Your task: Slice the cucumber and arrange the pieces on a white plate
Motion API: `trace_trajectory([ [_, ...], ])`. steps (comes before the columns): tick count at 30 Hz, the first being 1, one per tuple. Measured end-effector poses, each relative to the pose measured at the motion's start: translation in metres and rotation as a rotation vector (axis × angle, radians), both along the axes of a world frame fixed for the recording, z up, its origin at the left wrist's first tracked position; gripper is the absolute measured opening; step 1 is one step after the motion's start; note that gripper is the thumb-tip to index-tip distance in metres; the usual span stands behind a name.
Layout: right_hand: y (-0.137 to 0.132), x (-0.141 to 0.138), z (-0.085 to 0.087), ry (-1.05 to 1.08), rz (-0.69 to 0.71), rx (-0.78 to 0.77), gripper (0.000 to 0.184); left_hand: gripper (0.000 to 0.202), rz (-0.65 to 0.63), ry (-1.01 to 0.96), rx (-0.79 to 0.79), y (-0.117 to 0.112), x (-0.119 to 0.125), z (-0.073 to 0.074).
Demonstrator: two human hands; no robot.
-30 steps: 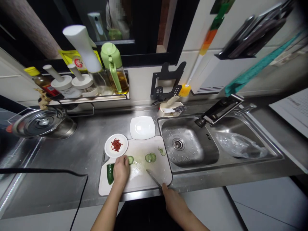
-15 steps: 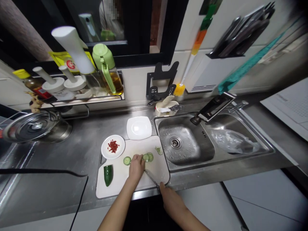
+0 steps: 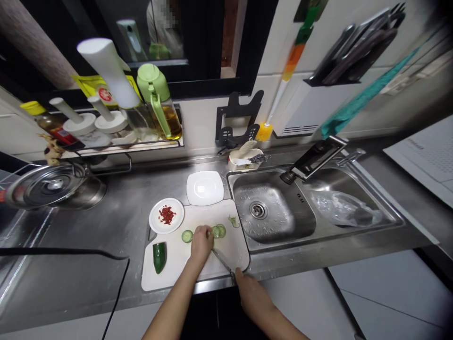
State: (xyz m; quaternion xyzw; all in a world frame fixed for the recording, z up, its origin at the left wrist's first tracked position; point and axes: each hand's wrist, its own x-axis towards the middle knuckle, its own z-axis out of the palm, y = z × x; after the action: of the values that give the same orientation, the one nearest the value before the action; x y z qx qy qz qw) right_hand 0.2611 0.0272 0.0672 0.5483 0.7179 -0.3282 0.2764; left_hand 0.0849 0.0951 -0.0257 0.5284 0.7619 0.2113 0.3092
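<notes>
On the white cutting board, my left hand rests palm down, fingers curled, its fingertips touching the pair of cucumber slices. My right hand grips the handle of a knife at the board's front edge, blade pointing toward the left hand. One cucumber slice lies just left of my left hand. A green cucumber chunk sits at the board's left side. A scrap of peel lies at the far right corner.
A small plate with chopped red chili and a square white plate stand behind the board. The sink is right of it, with a plastic bag. A pot lid and bottle rack are at left.
My left hand left the cucumber chunk and moved right across the board to the two slices, leaving one slice behind. Since half a second ago it has hardly moved. The knife hand stays.
</notes>
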Motion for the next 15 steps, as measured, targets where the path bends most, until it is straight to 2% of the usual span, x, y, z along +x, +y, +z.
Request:
trace_trajectory([
  [8, -0.001, 0.003, -0.006, 0.013, -0.014, -0.003, 0.062, 0.015, 0.009, -0.085, 0.001, 0.002, 0.001, 0.003],
  [15, -0.003, 0.005, -0.011, 0.033, -0.028, 0.007, 0.066, 0.015, 0.002, -0.117, -0.02, -0.005, -0.006, 0.009],
])
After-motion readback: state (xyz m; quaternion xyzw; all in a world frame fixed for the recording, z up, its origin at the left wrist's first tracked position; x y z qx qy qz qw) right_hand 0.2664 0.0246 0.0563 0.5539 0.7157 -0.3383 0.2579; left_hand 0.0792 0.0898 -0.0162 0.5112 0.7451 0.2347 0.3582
